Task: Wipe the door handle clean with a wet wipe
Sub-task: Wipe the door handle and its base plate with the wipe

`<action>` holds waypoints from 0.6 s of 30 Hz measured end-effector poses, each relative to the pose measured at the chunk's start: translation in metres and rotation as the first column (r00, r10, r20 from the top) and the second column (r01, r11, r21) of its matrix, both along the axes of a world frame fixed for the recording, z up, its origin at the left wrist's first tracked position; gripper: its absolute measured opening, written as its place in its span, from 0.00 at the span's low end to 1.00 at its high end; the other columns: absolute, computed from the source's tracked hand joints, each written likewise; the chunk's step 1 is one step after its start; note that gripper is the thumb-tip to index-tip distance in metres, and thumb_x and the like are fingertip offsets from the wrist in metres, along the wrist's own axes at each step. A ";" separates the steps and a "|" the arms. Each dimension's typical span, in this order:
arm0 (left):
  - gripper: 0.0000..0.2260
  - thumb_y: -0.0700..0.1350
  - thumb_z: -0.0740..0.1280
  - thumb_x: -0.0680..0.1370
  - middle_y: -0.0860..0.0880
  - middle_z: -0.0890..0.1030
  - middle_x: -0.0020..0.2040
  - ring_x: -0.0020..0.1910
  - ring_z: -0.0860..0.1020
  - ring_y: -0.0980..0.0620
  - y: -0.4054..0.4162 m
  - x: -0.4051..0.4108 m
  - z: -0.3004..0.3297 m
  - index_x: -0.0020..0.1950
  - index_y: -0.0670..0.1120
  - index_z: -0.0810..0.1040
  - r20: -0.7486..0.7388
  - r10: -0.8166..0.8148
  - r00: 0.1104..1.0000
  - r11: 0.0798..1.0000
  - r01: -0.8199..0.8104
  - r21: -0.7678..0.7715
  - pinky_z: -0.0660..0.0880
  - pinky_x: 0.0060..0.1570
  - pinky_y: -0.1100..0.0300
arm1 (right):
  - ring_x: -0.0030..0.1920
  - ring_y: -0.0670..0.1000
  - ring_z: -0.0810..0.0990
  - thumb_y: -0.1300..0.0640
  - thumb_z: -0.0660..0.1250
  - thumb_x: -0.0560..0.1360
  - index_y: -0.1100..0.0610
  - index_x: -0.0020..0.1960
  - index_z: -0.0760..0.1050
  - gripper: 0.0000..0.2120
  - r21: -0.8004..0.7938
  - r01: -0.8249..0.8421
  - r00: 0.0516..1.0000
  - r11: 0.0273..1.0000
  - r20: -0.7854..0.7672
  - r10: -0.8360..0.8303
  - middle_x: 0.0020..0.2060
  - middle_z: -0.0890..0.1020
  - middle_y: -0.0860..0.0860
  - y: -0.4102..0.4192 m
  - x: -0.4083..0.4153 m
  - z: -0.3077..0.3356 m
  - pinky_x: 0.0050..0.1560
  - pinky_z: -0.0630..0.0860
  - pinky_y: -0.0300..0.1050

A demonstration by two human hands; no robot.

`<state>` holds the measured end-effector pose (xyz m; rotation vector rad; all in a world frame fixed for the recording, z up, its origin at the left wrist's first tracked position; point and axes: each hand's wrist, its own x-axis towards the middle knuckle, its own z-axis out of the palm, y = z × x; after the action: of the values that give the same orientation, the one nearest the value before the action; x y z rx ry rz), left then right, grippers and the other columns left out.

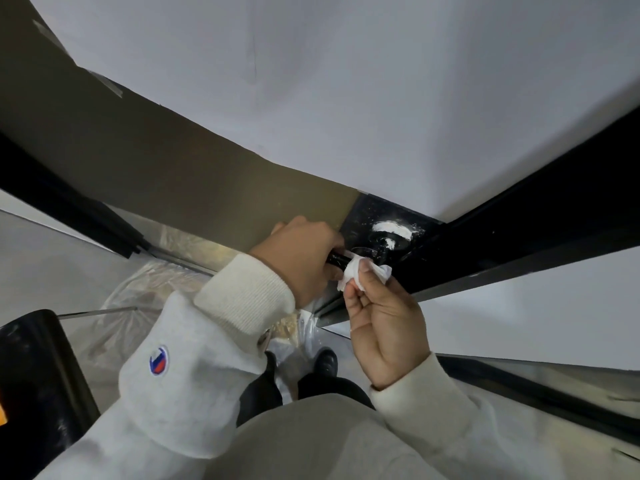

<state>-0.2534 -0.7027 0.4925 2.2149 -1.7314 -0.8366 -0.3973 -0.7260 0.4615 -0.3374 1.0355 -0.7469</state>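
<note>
A black lever door handle sticks out from a black plate on the door, which carries white smears around the handle's base. My left hand is wrapped around the lever's free end and hides most of it. My right hand pinches a crumpled white wet wipe between thumb and fingertips. The wipe is pressed against the lever just right of my left hand, near the handle's neck.
The door is covered with white sheet and brown paper, taped at the upper left. A black door frame runs diagonally at right. Clear plastic sheeting lies on the floor below; a black object stands at lower left.
</note>
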 end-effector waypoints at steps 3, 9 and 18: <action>0.07 0.49 0.70 0.78 0.54 0.76 0.42 0.50 0.75 0.47 0.000 0.000 0.001 0.55 0.52 0.82 -0.022 -0.007 1.000 1.000 0.007 -0.011 0.72 0.58 0.49 | 0.39 0.49 0.84 0.62 0.72 0.72 0.63 0.47 0.81 0.06 -0.055 -0.021 0.991 0.998 -0.132 0.014 0.37 0.84 0.55 0.001 -0.009 0.003 0.40 0.82 0.39; 0.05 0.50 0.68 0.79 0.54 0.79 0.43 0.47 0.73 0.48 -0.001 -0.003 0.000 0.53 0.56 0.82 0.049 -0.014 0.999 1.000 0.014 -0.006 0.70 0.57 0.51 | 0.35 0.52 0.81 0.60 0.70 0.77 0.60 0.43 0.81 0.05 -0.081 0.060 0.957 0.995 -0.279 -0.081 0.31 0.82 0.54 -0.009 -0.012 0.006 0.39 0.82 0.43; 0.05 0.47 0.67 0.79 0.56 0.75 0.39 0.44 0.70 0.50 0.000 -0.003 0.003 0.52 0.54 0.82 0.045 -0.031 0.999 0.999 0.032 -0.027 0.70 0.60 0.50 | 0.39 0.48 0.79 0.53 0.69 0.77 0.56 0.49 0.81 0.06 0.054 0.023 0.995 0.998 -0.103 -0.017 0.38 0.87 0.51 -0.024 0.002 -0.002 0.40 0.73 0.41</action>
<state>-0.2566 -0.7024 0.4955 2.2104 -1.7913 -0.7712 -0.3951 -0.7497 0.4592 -0.3205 1.1556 -0.7238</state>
